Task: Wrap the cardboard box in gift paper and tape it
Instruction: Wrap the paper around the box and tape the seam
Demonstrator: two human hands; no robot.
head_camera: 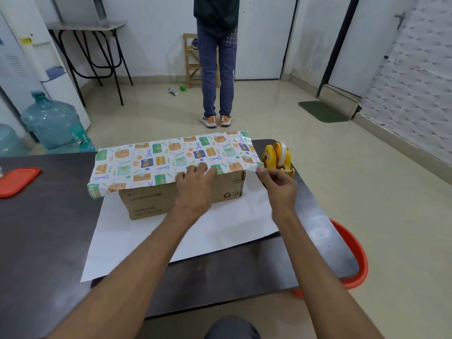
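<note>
A brown cardboard box [181, 199] lies lengthwise on the dark table [49, 228]. Patterned gift paper [166, 157] is folded over its top, and the paper's white underside spreads flat on the table in front of the box. My left hand [195, 178] presses the paper's edge down on the box's top front edge with its fingers spread. My right hand [278, 182] pinches the paper's right corner just past the box's right end. A yellow tape dispenser [277, 155] stands right behind that hand.
A red lid [17, 181] lies at the table's left edge. An orange stool [352, 255] sticks out under the table's right side. A person in jeans [216, 69] stands on the floor beyond the table. Water jugs [53, 121] stand at the left.
</note>
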